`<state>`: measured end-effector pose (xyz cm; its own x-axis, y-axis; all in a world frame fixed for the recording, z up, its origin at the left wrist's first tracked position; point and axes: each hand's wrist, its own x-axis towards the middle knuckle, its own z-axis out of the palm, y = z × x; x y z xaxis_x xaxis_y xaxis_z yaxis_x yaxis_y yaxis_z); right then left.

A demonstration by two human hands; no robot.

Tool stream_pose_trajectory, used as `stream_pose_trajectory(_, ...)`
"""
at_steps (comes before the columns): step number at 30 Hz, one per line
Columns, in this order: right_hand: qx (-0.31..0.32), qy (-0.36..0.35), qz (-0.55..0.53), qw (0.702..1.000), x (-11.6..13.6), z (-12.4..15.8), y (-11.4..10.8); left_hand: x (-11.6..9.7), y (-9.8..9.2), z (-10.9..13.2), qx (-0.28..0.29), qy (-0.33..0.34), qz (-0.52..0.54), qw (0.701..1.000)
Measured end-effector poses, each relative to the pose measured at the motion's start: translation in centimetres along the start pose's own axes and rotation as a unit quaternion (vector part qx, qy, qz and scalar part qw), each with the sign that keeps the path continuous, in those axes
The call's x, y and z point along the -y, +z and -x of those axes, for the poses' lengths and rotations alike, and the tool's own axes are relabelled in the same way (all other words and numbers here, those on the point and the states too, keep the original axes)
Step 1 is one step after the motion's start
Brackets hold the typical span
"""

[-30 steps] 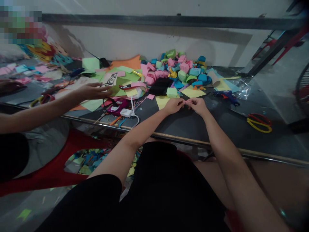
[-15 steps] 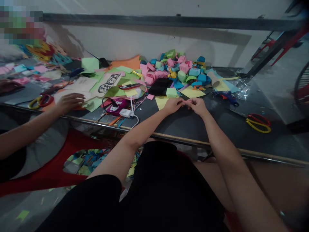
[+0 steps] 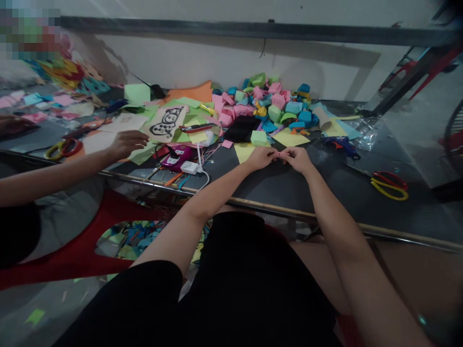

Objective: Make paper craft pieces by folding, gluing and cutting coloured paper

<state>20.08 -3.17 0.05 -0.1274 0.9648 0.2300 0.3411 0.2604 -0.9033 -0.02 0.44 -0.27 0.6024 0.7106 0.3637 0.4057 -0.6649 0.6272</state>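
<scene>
Far left of the heap of folded paper blocks [image 3: 271,103], yellow-and-red scissors [image 3: 61,148] lie on the dark table [image 3: 325,193]. A co-worker's hand [image 3: 126,143] rests palm down, fingers loosely curled, on pale sheets; whether it grips anything, cannot tell. Left of the heap and nearer the table edge: a sheet with a black cartoon drawing [image 3: 165,123], then a pink gadget [image 3: 177,155] with a white plug [image 3: 190,167] and cable. Directly in front of the heap, well short of it, the left hand [image 3: 261,157] and right hand [image 3: 298,159] meet, fingers of both closed in a pinch on a thin pink paper strip [image 3: 280,153] held just above the table, one hand at each end. Between hands and heap sit a green folded block [image 3: 258,138] and a flat yellow sheet [image 3: 289,138]. Right of the heap: a blue glue gun [image 3: 340,143], then red-and-yellow scissors [image 3: 389,183] near the edge. Judgement: many blocks are already folded and piled; the strip looks mid-fold, and flat sheets lie unfolded, so a fair share remains.
</scene>
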Motion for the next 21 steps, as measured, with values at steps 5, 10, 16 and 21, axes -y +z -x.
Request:
stream_pose_trajectory(5,-0.011,0.006,0.019,1.000,0.17,0.13,0.01,-0.01,-0.01,-0.13,-0.016,-0.007,-0.026,1.000)
stream_pose_trajectory(10,-0.019,-0.002,0.018,1.000,0.01,0.21,0.02,-0.07,0.06,-0.10,-0.016,-0.023,-0.028,0.999)
stream_pose_trajectory(16,-0.013,-0.001,0.019,1.000,-0.36,0.05,-0.09,-0.01,0.09,-0.03,-0.013,-0.021,-0.015,1.000)
stream_pose_trajectory(21,-0.012,-0.007,0.040,0.999,-0.30,0.06,-0.03,0.07,0.10,-0.02,-0.006,-0.019,-0.019,1.000)
